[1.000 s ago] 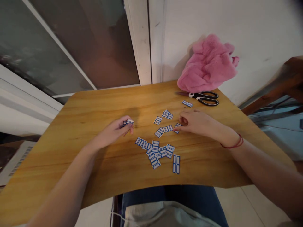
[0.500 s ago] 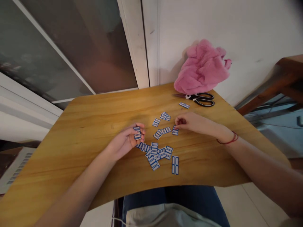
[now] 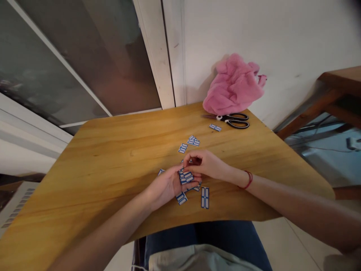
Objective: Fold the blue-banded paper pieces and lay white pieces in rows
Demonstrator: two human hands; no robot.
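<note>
My left hand point(image 3: 172, 186) is palm up over the heap, with a few white label stickers with blue borders point(image 3: 186, 177) held between thumb and fingers. My right hand point(image 3: 204, 163) is closed in a pinch right above them, its fingertips at the labels; a label seems to be in that pinch, partly hidden by the fingers. Under and beside my left hand lie more labels point(image 3: 182, 198), mostly covered. One label piece point(image 3: 205, 197) lies apart at the near right. Farther back are a single label point(image 3: 182, 148) and a small overlapping group point(image 3: 193, 141).
Black-handled scissors point(image 3: 225, 119) lie at the back right of the wooden table point(image 3: 113, 150), a label point(image 3: 215, 127) just in front of them. A pink plush cloth point(image 3: 234, 86) rests against the wall behind. A wooden stand point(image 3: 304, 105) is off to the right.
My right hand has moved left from the scattered labels to my left hand, taking a label along. My left hand has shifted right, over the heap. The view has moved slightly.
</note>
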